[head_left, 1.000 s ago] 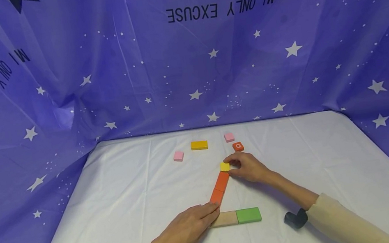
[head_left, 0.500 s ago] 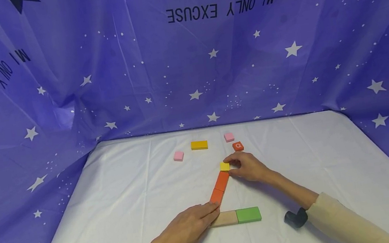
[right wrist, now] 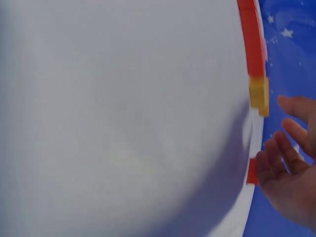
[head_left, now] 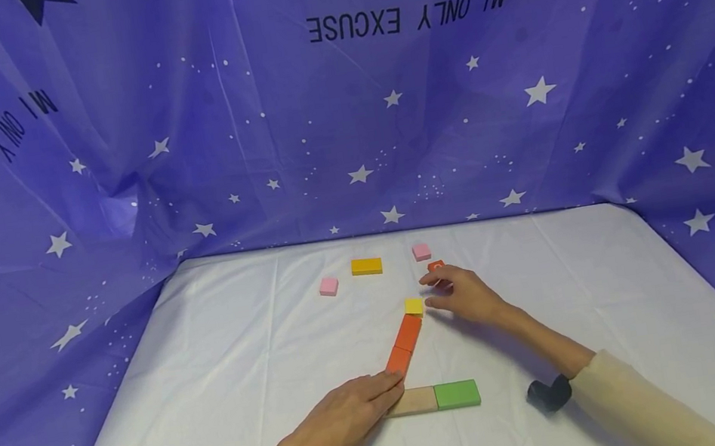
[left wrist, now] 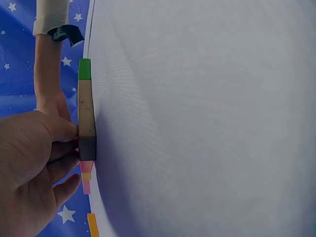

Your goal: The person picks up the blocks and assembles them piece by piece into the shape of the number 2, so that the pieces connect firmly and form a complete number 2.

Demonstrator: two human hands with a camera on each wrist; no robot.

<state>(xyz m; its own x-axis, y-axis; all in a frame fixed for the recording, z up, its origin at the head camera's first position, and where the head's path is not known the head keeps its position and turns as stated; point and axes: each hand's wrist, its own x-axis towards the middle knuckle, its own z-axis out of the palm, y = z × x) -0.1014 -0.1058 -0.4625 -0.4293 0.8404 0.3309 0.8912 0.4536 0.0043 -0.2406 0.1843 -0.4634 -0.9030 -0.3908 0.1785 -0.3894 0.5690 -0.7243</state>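
Observation:
My left hand point(head_left: 347, 416) rests with straight fingers on the near end of a row of blocks, touching an orange-red block point(head_left: 398, 360) and a plain wooden block point(head_left: 418, 400). A second orange-red block point(head_left: 408, 332) continues the slanted row, and a small yellow block point(head_left: 414, 307) sits at its far end. A green block point(head_left: 457, 394) lies end to end with the wooden one. Just right of the yellow block, my right hand point(head_left: 471, 297) hovers with thumb and fingers spread apart, holding nothing. It partly covers a small red lettered block point(head_left: 436, 266). The right wrist view shows a gap between the fingers point(right wrist: 291, 106) and the yellow block point(right wrist: 258, 95).
Farther back on the white-covered table point(head_left: 246, 360) lie a yellow-orange oblong block point(head_left: 367, 266) and two pink blocks, one at left point(head_left: 328, 286), one at right point(head_left: 421, 252). A black wrist device point(head_left: 549, 395) is at the right sleeve. Purple star-patterned cloth point(head_left: 287, 111) surrounds the table.
My right hand has let go of the small yellow block and moved slightly right and back, now overlapping the red lettered block. The left hand stays in place.

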